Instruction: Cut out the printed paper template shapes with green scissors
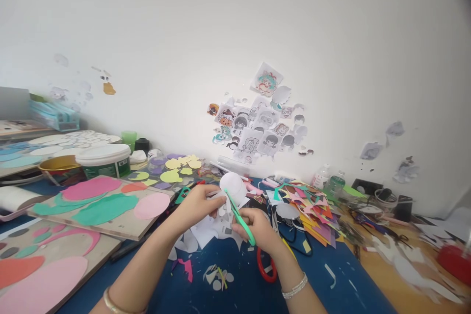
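Note:
My left hand [200,206] is closed on a piece of white paper [233,185] with a rounded top, pinching it near its lower left. In my right hand [259,228] is a pair of scissors with mint-green handles [246,226], pointing up and left, the blades at the paper. Whether the blades are parted is too small to tell. White paper scraps [206,230] lie beneath both hands. Red scissor handles [268,266] rest on the blue table [176,297] below my right wrist. Small pale cut-outs [218,277] lie between my forearms.
Boards with coloured paper shapes [105,208] stand at left, before a white tub [103,157]. Yellow cut-outs [182,164] lie behind my left hand. A pile of coloured paper [312,208] and a green bottle [334,184] are at right. Drawings [263,127] are stuck to the wall.

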A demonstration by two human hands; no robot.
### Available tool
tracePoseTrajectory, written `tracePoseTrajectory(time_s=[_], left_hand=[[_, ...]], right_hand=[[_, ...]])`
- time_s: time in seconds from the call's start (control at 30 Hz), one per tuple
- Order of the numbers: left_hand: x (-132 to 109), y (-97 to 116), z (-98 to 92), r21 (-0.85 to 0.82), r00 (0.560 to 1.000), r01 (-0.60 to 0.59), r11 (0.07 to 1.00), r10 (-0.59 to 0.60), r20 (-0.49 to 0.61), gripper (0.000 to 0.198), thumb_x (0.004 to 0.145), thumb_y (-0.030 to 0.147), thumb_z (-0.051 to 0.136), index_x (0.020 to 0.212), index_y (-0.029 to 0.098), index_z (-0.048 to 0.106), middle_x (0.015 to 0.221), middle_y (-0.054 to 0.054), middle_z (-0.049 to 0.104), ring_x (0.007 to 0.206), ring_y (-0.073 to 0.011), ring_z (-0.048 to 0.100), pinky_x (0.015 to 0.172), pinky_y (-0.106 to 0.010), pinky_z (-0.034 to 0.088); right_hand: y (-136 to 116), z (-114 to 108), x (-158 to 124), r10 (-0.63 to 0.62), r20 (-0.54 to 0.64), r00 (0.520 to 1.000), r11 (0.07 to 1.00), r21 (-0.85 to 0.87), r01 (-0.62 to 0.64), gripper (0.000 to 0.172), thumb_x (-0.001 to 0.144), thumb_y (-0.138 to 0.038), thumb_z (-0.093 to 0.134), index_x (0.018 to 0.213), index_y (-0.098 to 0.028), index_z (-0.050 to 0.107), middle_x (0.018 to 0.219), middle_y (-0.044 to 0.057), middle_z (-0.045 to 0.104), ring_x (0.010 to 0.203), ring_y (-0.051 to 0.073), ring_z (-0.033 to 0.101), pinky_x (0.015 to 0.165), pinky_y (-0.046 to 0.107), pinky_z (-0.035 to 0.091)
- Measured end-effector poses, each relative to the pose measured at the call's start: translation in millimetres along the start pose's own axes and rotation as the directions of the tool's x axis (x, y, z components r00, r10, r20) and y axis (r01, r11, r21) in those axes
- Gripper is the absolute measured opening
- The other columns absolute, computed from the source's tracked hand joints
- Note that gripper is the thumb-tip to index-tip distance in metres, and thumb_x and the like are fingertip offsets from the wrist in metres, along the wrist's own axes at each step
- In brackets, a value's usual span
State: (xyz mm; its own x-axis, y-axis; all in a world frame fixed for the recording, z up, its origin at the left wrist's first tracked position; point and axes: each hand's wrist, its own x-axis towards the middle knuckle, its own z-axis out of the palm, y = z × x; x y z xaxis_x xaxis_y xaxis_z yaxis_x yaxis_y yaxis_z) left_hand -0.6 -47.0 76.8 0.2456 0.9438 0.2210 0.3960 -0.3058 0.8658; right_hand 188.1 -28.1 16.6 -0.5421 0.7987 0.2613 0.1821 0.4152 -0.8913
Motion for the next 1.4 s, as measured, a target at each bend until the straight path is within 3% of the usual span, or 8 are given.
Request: tracePoseTrajectory(time_s=[0.4,0.83,1.17,1.4], left_hand=[[-4,10,3.4,-0.025,0.997,0.023,0.999,-0.021,0.076,0.02,0.067,0.03,0.049,0.064,0.015,0.062,0.042,0.004,0.053,0.046,-0.0116,0.049,0.051,-0.02,0.039],[-4,9,3.8,-0.053,0.996,0.03,0.998,-0.025,0.09,0.02,0.067,0.03,0.049,0.064,0.015,0.062,0.043,0.004,0.052,0.046,-0.0114,0.05,0.05,-0.02,0.039],[8,-10,8.3,-0.071,0.996,-0.07,0.995,0.067,-0.05,0.023,0.068,0.038,0.051,0.064,0.016,0.056,0.054,0.002,0.054,0.046,-0.0119,0.052,0.046,-0.022,0.041],[10,-14,17.9,-0.418,0.999,0.008,0.909,-0.023,-0.031,0.026,0.07,0.039,0.056,0.07,0.013,0.057,0.056,0.001,0.057,0.047,-0.0078,0.048,0.049,-0.019,0.04]], right_hand=[[5,6,3,-0.083,-0.043,0.996,0.995,0.049,0.085,0.026,0.067,-0.036,0.063,0.072,-0.012,0.055,0.054,-0.005,0.038,0.048,0.007,0.031,0.043,0.019,0.026],[9,5,2,-0.066,-0.033,0.997,0.997,0.038,0.067,0.025,0.069,-0.036,0.062,0.069,-0.012,0.053,0.051,-0.006,0.035,0.044,0.005,0.029,0.041,0.018,0.025],[8,3,3,-0.025,-0.075,0.997,0.999,-0.023,0.023,0.022,0.065,-0.032,0.066,0.069,-0.012,0.057,0.05,-0.006,0.035,0.046,0.006,0.029,0.041,0.018,0.026],[14,3,7,-0.066,-0.088,0.994,0.99,0.121,0.077,0.03,0.069,-0.041,0.061,0.079,-0.013,0.056,0.05,-0.004,0.046,0.044,0.008,0.042,0.043,0.019,0.034]])
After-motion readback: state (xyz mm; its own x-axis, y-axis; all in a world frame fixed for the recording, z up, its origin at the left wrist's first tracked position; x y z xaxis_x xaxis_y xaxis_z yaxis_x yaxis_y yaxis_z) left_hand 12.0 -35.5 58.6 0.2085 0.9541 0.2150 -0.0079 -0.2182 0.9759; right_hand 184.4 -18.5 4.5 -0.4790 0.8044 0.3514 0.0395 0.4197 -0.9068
